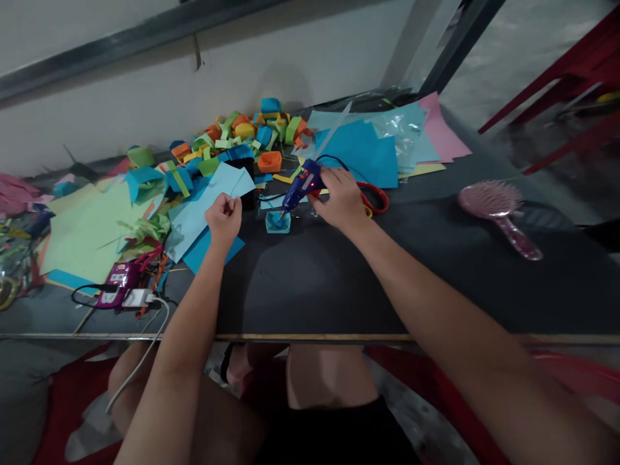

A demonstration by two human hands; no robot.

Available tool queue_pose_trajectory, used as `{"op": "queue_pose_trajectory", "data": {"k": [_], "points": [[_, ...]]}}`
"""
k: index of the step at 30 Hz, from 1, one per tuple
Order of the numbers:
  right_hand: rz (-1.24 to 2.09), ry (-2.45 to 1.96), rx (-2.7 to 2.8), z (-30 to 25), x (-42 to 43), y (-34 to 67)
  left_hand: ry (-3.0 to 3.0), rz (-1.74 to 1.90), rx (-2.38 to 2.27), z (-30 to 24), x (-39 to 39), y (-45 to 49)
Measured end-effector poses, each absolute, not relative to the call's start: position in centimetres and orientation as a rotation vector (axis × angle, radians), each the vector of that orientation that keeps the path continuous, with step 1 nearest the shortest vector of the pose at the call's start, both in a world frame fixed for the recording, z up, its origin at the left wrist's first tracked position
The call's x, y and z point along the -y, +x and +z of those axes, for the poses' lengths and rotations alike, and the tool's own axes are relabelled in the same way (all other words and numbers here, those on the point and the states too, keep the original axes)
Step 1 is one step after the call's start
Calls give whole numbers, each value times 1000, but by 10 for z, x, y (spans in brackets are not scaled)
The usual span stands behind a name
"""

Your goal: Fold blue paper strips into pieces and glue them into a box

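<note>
My right hand point(343, 199) grips a blue hot glue gun point(303, 184), its small red light lit and a clear glue stick point(335, 131) sticking out of the back. The gun tilts downward, its nozzle at a small light-blue paper box point(278, 223) on the table. To the left, my left hand point(225, 218) is closed, fingertips pinched together, over light-blue paper sheets point(194, 216). What it holds, if anything, is hidden. Red-handled scissors point(378, 197) lie just behind my right wrist.
Behind my hands is a heap of small coloured paper boxes point(245, 131). Blue sheets point(361, 152) lie at the back right. A pink hairbrush point(496, 203) rests on the right. On the left are a purple power strip point(119, 281), a white charger point(137, 298) and its cable.
</note>
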State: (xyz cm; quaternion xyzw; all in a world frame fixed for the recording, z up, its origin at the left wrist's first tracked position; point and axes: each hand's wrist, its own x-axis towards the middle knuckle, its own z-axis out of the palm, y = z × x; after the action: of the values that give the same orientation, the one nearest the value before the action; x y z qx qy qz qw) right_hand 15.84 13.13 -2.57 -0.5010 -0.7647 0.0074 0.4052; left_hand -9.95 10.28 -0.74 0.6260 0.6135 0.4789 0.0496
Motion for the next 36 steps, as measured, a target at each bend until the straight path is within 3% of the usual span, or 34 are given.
{"op": "queue_pose_trajectory", "data": {"k": [8,36], "points": [[-7,-1332,1901,-26,-127,157,2128,1559,-1990,-6,-101,-97],[-28,-1388,1923,-32,-133,160,1891,1401,-2329,-3,-108,-112]]}}
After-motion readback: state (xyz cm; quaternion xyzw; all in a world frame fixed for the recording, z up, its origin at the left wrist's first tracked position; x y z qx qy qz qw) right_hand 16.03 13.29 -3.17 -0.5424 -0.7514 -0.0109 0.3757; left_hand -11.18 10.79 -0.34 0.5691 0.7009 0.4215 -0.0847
